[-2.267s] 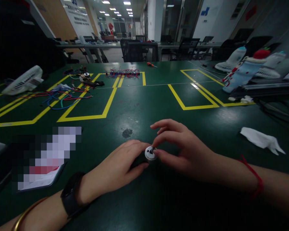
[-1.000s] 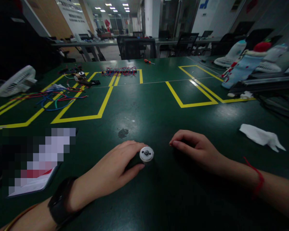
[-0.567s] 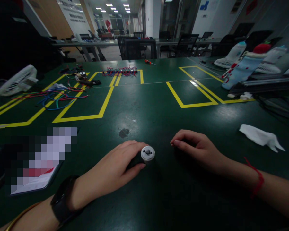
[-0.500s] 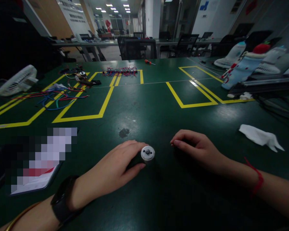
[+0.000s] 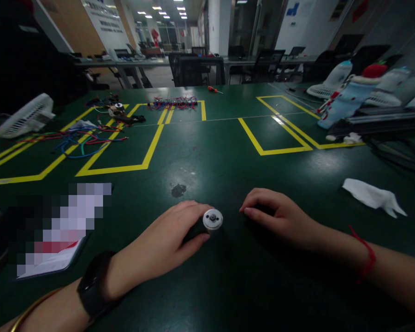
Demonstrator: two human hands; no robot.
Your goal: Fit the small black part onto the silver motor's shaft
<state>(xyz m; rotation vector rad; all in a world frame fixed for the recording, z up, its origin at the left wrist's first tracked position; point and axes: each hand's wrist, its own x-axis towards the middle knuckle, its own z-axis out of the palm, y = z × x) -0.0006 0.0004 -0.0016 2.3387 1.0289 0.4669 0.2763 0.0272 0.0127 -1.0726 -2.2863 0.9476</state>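
My left hand [image 5: 173, 235] is closed around a small electric motor [image 5: 213, 219], thumb on the near side and fingers on the far side. The motor's round silvery end faces up, with a short shaft in its middle and a dark hole on either side. Its lower body is in shadow and partly behind the fingers. To the right, apart from the motor, my right hand [image 5: 278, 210] rests low over the green table [image 5: 207, 157]. Its fingers are curled, with thumb and forefinger tips pressed together; anything between them is too small to make out.
A phone-like flat thing [image 5: 51, 258], partly blurred out, lies at left. Loose wires [image 5: 86, 140] and a white fan [image 5: 29, 117] sit beyond it. Farther back are a wired row of parts [image 5: 173, 103] and a screwdriver [image 5: 212, 89]. A white tissue [image 5: 373, 196] and blue bottle [image 5: 349, 99] are at right.
My right hand has shifted slightly left, nearer the motor. My left hand keeps its grip on the motor, almost unmoved.
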